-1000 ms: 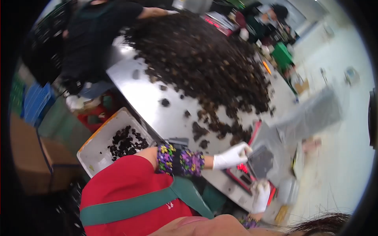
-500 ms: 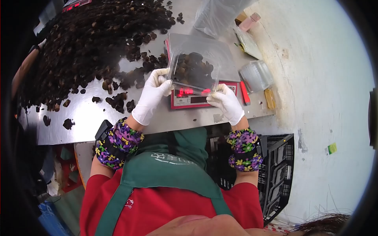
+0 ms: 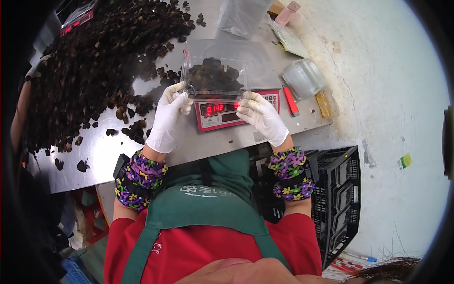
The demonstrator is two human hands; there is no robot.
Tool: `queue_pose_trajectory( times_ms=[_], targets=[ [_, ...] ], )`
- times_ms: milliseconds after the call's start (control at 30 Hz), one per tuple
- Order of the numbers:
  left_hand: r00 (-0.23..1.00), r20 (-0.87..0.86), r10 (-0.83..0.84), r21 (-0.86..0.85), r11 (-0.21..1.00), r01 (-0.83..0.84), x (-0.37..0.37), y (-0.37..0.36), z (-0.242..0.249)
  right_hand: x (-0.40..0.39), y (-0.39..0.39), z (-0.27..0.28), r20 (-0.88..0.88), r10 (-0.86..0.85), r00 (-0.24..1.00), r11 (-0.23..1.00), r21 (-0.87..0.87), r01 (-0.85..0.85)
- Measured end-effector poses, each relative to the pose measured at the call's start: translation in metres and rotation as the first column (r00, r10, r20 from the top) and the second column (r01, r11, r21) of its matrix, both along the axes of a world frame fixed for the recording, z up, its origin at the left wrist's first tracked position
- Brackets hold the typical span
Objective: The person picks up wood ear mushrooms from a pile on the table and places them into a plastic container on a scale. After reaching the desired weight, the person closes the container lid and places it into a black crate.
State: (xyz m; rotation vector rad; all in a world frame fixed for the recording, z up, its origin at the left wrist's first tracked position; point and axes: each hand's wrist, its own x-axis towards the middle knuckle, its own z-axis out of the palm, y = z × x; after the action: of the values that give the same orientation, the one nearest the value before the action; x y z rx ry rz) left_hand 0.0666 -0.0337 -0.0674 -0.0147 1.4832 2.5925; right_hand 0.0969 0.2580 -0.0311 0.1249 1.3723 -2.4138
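Left hand (image 3: 166, 118): white glove, thumb and fingers pinching the near left corner of a clear plastic box (image 3: 217, 94). Right hand (image 3: 266, 119): also gloved, fingers gripping the near right corner. Box has dark, curled pieces (image 3: 212, 75) inside; it's over the red scale (image 3: 220, 125), toward the far side of the readout. Can't tell if it touches the scale. Red digits read 0.142; second readout partly covered by the right hand.

Scale sits on a metal surface (image 3: 106, 166). Big dark pile (image 3: 94, 66) to the left, loose bits spilling toward the scale. Right of scale: red-handled tool (image 3: 290, 102), then clear containers (image 3: 304, 78), yellow item (image 3: 323, 104) just beside them. Plastic bag (image 3: 242, 19) beyond the scale. Another person's arm (image 3: 20, 111) at far left, by the pile. Black crates (image 3: 340, 199) below the surface, right side.
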Motion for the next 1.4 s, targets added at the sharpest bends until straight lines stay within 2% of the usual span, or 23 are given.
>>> queue_pose_trajectory(
  times_ms=[100,267,400,467,533,600,667,733,767,867,933,1000,1167,1233,1267,1333,1400],
  targets=[
    [1.0,0.008,0.009,-0.052,0.999,-0.009,0.0,0.0,0.001,0.0,-0.006,-0.002,0.0,-0.041,0.999,0.999,-0.021,0.041],
    [0.999,0.027,0.032,-0.113,0.993,-0.029,0.006,0.003,0.015,-0.005,-0.012,0.0,0.019,-0.082,0.996,0.988,0.13,0.078],
    [0.997,0.029,0.071,-0.142,0.988,-0.066,0.012,0.007,0.019,-0.007,-0.013,0.001,0.045,-0.116,0.992,0.979,0.174,0.107],
    [0.999,0.021,0.035,-0.127,0.991,-0.032,0.014,0.008,0.021,-0.008,-0.016,0.003,0.068,-0.13,0.989,0.967,0.23,0.111],
    [0.996,0.016,0.085,-0.14,0.987,-0.082,0.016,0.011,0.022,-0.01,-0.018,0.0,0.087,-0.148,0.985,0.962,0.244,0.123],
    [0.998,-0.045,0.035,-0.125,0.991,-0.04,0.015,0.014,0.023,-0.011,-0.027,0.006,0.144,-0.185,0.972,0.905,0.41,0.111],
    [0.993,-0.088,0.074,-0.174,0.981,-0.088,0.017,0.017,0.032,-0.01,-0.025,0.005,0.148,-0.204,0.968,0.893,0.433,0.122],
    [0.992,-0.101,0.078,-0.163,0.982,-0.094,0.012,0.013,0.026,-0.008,-0.02,0.007,0.077,-0.163,0.984,0.959,0.246,0.14],
    [0.994,-0.077,0.081,-0.121,0.989,-0.09,0.01,0.01,0.022,-0.008,-0.013,0.004,0.043,-0.09,0.995,0.98,0.182,0.081],
    [0.996,0.007,0.089,-0.08,0.993,-0.088,0.004,0.005,0.014,-0.013,0.013,-0.013,0.092,0.057,0.994,0.989,-0.145,-0.044],
    [0.996,0.019,0.088,-0.08,0.993,-0.086,0.005,0.005,0.011,-0.014,0.006,0.003,0.13,0.073,0.989,0.988,-0.146,-0.054],
    [0.997,0.014,0.079,-0.071,0.994,-0.077,0.005,0.006,0.009,-0.013,-0.001,0.009,0.175,-0.022,0.984,0.999,0.038,0.016],
    [0.997,0.007,0.078,-0.079,0.994,-0.077,0.002,0.005,0.005,-0.024,0.0,-0.002,0.128,-0.044,0.991,0.991,0.13,0.027],
    [0.997,-0.003,0.071,-0.077,0.995,-0.071,0.002,0.003,0.002,-0.026,0.0,0.006,0.095,0.004,0.996,0.971,0.238,-0.027],
    [0.998,-0.011,0.062,-0.073,0.995,-0.063,0.002,0.003,0.002,-0.026,-0.002,0.009,0.095,0.004,0.995,0.972,0.234,-0.026],
    [0.997,-0.007,0.079,-0.089,0.993,-0.08,0.004,0.006,0.003,-0.024,-0.009,0.023,0.096,-0.039,0.995,0.904,0.428,-0.006],
    [0.996,-0.005,0.094,-0.103,0.99,-0.094,0.006,0.007,0.005,-0.027,-0.01,0.023,0.095,-0.034,0.995,0.894,0.448,-0.012]
  ],
)
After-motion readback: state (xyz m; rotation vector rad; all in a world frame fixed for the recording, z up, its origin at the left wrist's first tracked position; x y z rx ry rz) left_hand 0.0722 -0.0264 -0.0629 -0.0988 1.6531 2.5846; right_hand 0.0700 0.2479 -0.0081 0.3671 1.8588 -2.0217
